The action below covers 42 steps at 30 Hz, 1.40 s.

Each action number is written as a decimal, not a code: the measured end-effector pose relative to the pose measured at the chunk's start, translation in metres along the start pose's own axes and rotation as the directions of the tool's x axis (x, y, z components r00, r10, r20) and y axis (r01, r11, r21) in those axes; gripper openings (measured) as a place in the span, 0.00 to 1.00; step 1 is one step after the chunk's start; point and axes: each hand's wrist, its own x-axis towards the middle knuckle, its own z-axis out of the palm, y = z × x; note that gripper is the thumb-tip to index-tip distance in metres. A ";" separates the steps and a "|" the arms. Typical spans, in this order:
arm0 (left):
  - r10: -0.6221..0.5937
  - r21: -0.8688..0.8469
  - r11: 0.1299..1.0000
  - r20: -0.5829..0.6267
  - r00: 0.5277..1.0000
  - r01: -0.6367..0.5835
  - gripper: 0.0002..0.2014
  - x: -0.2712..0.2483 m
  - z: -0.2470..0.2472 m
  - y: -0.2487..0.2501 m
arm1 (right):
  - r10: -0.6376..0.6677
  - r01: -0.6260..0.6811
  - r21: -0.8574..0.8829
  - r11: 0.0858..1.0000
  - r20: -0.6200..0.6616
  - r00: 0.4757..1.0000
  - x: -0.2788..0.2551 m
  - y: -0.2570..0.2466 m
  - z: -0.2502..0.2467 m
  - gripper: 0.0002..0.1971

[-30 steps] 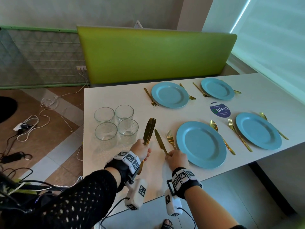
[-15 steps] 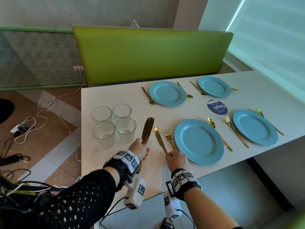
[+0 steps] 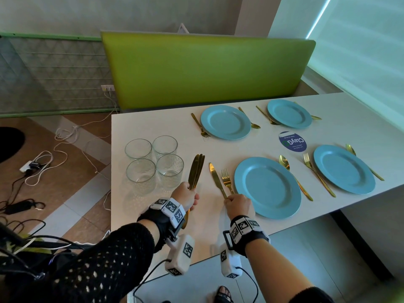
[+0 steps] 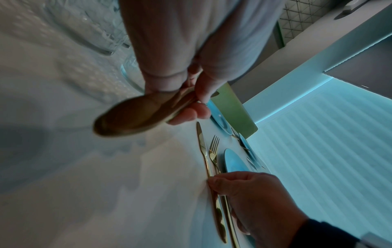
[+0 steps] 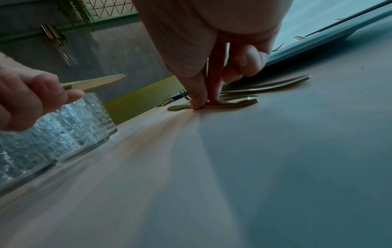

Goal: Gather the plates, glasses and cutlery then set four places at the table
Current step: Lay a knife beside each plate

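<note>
Now I see right hand (image 3: 238, 205) fingertips pinching knife (image 3: 216, 180) handle flat on table (image 3: 153, 125), beside fork (image 3: 227, 181). Left hand (image 3: 185, 196) fisted round spare knives (image 3: 196, 171). Thin, stiff, likely slippery metal; take by handle.

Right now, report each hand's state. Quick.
Left hand: closed, gripping a bundle of gold knives by the handles.
Right hand: fingers pinching the handle of the knife on the table, beside the fork.
</note>
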 end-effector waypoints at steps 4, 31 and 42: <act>-0.041 -0.026 0.999 0.031 0.999 0.042 0.07 -0.001 -0.001 0.002 | -0.007 0.007 -0.013 1.000 -0.003 1.000 0.000 0.000 0.000 0.10; -0.016 0.048 0.999 0.018 1.000 0.015 0.15 0.003 -0.003 0.003 | -0.003 0.003 -0.024 1.000 -0.001 1.000 -0.002 0.004 -0.003 0.09; 0.007 0.028 1.000 0.034 0.999 -0.008 0.11 0.002 0.000 0.004 | -0.003 0.008 0.093 0.996 -0.049 0.999 0.010 0.026 -0.050 0.06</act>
